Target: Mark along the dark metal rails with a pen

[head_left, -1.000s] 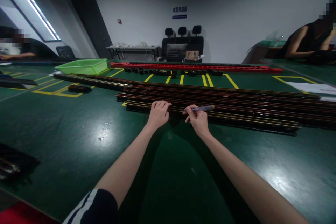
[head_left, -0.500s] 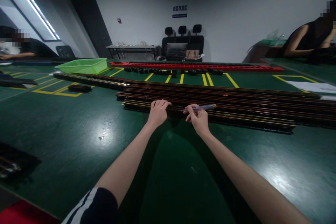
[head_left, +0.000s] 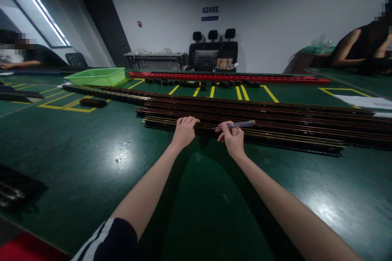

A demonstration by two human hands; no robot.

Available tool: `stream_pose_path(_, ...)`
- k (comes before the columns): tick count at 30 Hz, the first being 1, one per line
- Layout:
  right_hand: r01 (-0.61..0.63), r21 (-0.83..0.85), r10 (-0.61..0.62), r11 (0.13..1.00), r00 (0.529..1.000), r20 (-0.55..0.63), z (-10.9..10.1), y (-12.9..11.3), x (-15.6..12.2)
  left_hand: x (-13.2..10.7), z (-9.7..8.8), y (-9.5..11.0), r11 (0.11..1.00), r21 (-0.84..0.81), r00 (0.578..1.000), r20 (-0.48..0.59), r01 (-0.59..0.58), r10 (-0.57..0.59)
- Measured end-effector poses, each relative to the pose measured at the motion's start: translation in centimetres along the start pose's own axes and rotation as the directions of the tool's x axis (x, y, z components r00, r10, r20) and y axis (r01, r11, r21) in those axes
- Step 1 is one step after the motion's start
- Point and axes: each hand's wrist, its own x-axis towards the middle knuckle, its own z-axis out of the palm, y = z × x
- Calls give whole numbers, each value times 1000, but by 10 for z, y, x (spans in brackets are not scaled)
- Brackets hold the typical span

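Observation:
Long, thin black rails (head_left: 294, 140) with brassy and reddish edge lines lie side by side across the green table. My left hand (head_left: 184, 131) is at the nearest rail, left of centre, its fingers bent over the rail's top and the thumb mostly hidden. Just to the right, my right hand (head_left: 232, 138) grips a slim pen-like tool (head_left: 241, 124) with a clear purplish barrel and a brownish end. The tool lies nearly level, its thin tip pointing left at the nearest rail. Whether the tip touches the rail I cannot tell.
Behind the rails are small black parts (head_left: 190, 83) and a long red rail (head_left: 232, 76). A light-green basket (head_left: 98, 76) stands back left, with a short dark piece (head_left: 93, 102) nearer. More dark parts (head_left: 18, 189) lie front left. Papers (head_left: 364, 100) are at right. Two people sit beyond.
My right hand and the pen-like tool have shifted very slightly to the right. My left hand and the rails look the same.

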Motion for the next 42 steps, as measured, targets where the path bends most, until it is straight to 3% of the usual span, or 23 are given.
stream_pose_path(4, -56, 25, 58, 998, 996, -65, 1, 1, 0, 0, 2, -1, 1000, -10, 1000, -11, -19, 19)
stream_pose_path(11, -40, 19, 40, 999, 999, 18, -1, 0, 1, -1, 2, -3, 999, -42, 999, -11, -32, 32)
stream_pose_path(27, 7, -97, -3, 995, 999, 46, -3, 3, 2, -1, 2, -3, 998, 28, 998, -2, -61, 61)
stream_pose_path(42, -14, -94, 17, 995, 999, 33, -3, 2, 3, 0, 6, -4, 995, 66, 997, -12, -70, 71)
